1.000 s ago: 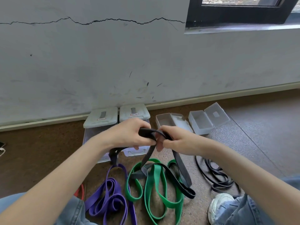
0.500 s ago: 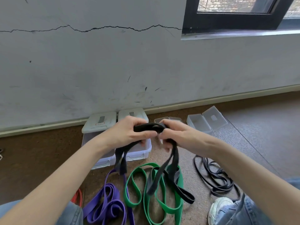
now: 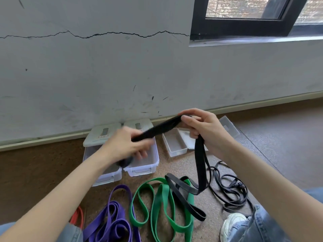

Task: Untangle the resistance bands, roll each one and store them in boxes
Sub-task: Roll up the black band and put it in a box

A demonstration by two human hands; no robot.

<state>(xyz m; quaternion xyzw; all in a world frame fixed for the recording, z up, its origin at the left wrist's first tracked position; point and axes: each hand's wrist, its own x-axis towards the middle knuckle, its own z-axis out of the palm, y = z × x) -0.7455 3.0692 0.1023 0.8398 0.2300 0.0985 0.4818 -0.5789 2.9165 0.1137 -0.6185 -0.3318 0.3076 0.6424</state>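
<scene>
A wide black resistance band (image 3: 200, 159) stretches between both hands above the floor. My left hand (image 3: 129, 144), blurred, grips one end of it over the open boxes. Higher and to the right, my right hand (image 3: 204, 130) grips the band where it bends, and the rest hangs down to the floor and lies across the green band (image 3: 160, 203). A purple band (image 3: 111, 219) lies to the left of the green one. A thin black band (image 3: 230, 191) lies in a heap at the right. Two open clear boxes (image 3: 145, 165) stand under my left hand.
Two smaller open boxes (image 3: 176, 145) sit by the wall behind my right hand. A red band (image 3: 77, 217) peeks out beside my left knee. My white shoe (image 3: 232, 224) and jeans are at the bottom right. The wall runs close behind the boxes.
My hands have drawn apart: the right one went up and to the right, pulling the black band taut. The band's hanging part has lifted and swung to the right.
</scene>
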